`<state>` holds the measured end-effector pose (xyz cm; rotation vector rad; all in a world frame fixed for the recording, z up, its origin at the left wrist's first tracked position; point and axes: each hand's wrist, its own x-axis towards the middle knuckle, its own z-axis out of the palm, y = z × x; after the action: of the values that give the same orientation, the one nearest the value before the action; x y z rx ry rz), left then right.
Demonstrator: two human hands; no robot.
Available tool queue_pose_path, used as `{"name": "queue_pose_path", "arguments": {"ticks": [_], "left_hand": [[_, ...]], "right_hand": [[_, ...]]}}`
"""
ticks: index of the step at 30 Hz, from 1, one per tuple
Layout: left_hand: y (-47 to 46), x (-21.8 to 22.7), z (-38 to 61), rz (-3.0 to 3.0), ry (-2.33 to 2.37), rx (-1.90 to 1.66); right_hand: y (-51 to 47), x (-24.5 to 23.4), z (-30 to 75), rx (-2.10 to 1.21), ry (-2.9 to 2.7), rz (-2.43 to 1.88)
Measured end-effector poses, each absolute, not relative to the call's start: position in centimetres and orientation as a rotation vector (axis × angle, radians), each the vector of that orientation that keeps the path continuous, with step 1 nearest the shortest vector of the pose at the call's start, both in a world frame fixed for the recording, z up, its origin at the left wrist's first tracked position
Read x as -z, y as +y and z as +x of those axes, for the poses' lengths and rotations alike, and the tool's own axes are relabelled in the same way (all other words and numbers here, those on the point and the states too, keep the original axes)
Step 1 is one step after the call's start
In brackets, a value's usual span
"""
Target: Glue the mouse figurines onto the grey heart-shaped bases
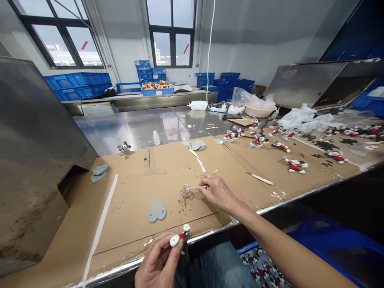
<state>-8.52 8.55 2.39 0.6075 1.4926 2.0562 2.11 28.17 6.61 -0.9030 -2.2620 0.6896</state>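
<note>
My left hand [159,258] is closed round a small cartoon mouse figure [181,237], held feet up near the table's front edge. My right hand [216,192] pinches a thin stick [195,187] whose tip rests in a small clear dish [186,191] on the cardboard sheet [144,188]. A grey heart-shaped base [157,211] lies flat on the cardboard between my two hands.
Several finished mouse figures [295,165] lie along the right of the table, one [124,148] at the far left. More grey bases [99,173], a small glue bottle [156,137], a bowl [259,110], plastic bags and metal side panels [36,160] surround the work area. Blue crates [78,84] line the back.
</note>
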Motion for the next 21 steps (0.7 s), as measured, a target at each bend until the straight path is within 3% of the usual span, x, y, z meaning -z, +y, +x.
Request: {"name": "queue_pose_path", "arguments": {"ticks": [12,21], "left_hand": [[8.0,-3.4,-7.7,0.785,1.489,-2.109],[7.1,-3.8,-7.3,0.950,1.448,-2.049]], "right_hand": [[21.0,-11.7,4.7,-1.600,-2.039,-0.865],[18.7,-12.2,5.4,-1.425,-2.272,-0.789]]}}
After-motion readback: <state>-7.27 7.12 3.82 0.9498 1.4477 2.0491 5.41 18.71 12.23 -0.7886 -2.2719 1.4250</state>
